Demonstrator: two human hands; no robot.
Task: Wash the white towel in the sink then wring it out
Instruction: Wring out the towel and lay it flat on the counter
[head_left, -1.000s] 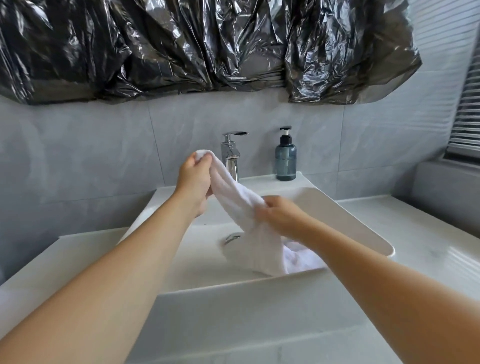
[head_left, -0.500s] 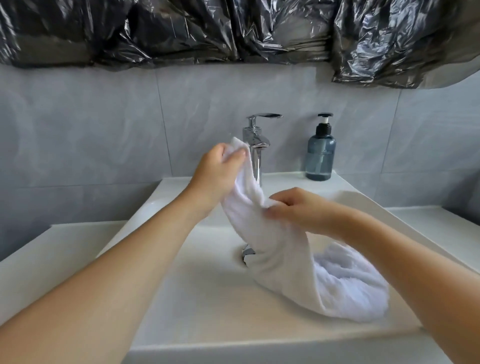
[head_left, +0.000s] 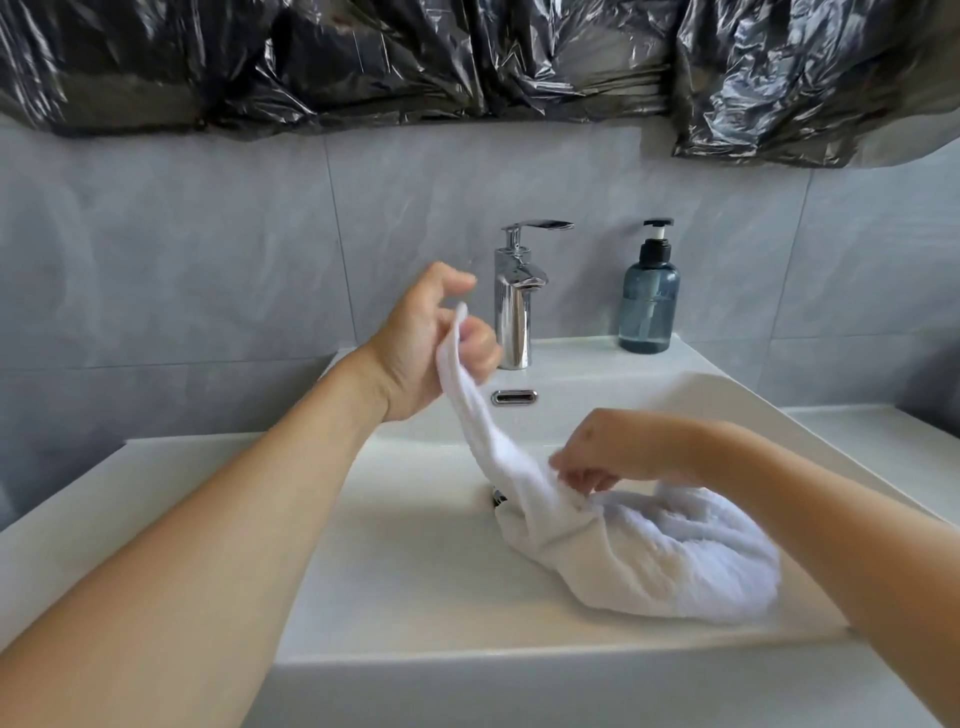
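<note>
Left hand (head_left: 423, 345) pinches the white towel (head_left: 639, 551) by 1 end, up near the sink's (head_left: 519, 649) back edge beside the tap (head_left: 514, 296). The rest bunches in the basin's right half, where the right hand (head_left: 605, 457) seems to grip it, fingers curled. No water visible: best drop it under the spout and soak it first.

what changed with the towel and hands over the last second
The right hand slid down the white towel from mid-length to near the sink floor, bunching it there. More of the towel now lies heaped in the basin. The left hand still holds the top end up beside the faucet, though its grip looks looser. The faucet remains off and the soap bottle unmoved.
</note>
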